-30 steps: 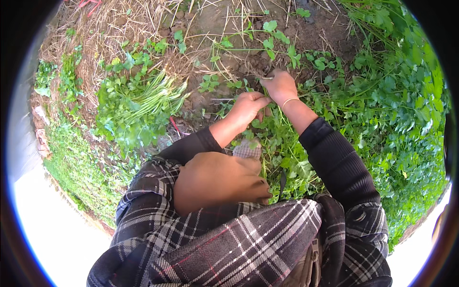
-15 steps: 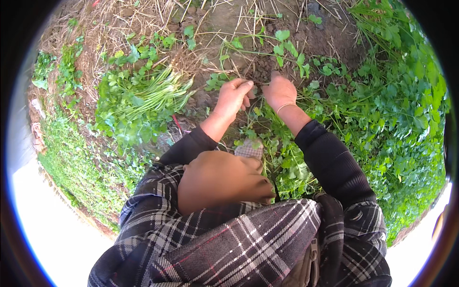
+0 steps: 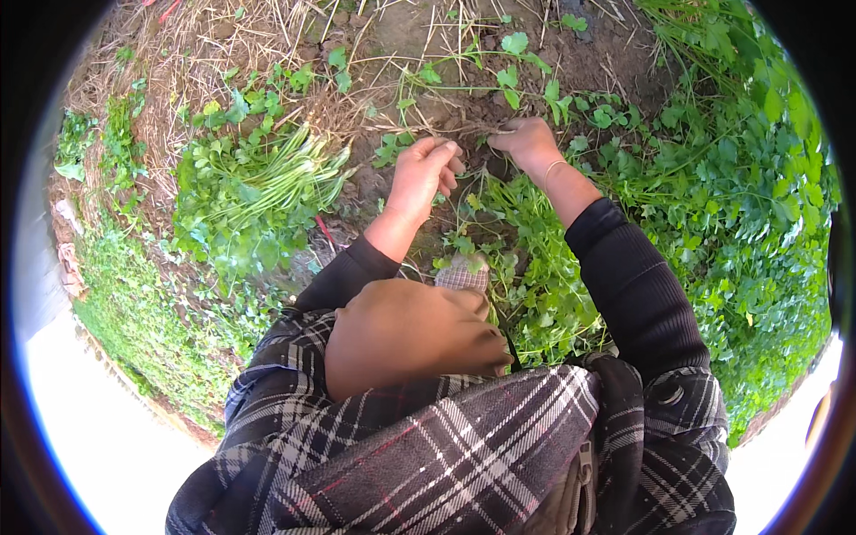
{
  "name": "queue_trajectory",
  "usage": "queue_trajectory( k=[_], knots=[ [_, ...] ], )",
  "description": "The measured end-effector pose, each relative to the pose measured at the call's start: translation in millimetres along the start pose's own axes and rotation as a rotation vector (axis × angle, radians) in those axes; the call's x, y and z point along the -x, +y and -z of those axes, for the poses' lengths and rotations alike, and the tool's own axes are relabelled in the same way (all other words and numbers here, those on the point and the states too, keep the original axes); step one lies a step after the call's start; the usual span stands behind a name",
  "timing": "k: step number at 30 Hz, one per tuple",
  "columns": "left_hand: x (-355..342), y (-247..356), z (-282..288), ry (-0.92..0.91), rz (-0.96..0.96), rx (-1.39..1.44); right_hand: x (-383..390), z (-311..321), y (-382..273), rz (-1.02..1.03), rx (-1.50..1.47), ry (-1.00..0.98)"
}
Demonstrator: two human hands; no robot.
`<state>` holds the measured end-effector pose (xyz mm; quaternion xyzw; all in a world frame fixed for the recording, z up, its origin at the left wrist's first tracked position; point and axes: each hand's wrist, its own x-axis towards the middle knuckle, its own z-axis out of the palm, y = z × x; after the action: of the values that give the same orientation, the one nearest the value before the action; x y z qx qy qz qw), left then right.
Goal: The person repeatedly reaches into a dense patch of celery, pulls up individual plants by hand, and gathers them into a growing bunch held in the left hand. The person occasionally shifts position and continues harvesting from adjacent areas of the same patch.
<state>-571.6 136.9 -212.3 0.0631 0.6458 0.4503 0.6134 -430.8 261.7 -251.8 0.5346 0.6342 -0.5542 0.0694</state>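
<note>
My left hand is raised a little left of centre over the soil, fingers curled and thumb bent in; I cannot make out anything in it. To its right my right hand is at the dark soil among thin leafy stems, fingers bent down and closed, their tips and whatever they hold hidden. Left of my left hand lies a bundle of leafy greens with pale stems. Green leafy plants grow just below my right hand.
Dry straw covers the upper left ground. Dense greens fill the right side, and smaller plants the left. A thin red object lies below the bundle. A checked shoe shows beneath me.
My left hand has moved left and up, away from my right hand. My right hand has shifted up toward the soil above the greens, after dipping slightly.
</note>
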Motion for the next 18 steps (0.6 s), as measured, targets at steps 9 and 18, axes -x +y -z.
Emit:
queue_trajectory(
  k=[9, 18],
  knots=[
    [-8.1, -4.8, 4.7, -0.002, -0.011, 0.037, 12.6, 12.0, -3.5, -0.150, -0.449, -0.123],
    [-32.3, 3.1, -26.6, -0.050, 0.035, -0.177, 3.5, 20.7, 3.9, -0.229, -0.544, -0.048]
  ],
)
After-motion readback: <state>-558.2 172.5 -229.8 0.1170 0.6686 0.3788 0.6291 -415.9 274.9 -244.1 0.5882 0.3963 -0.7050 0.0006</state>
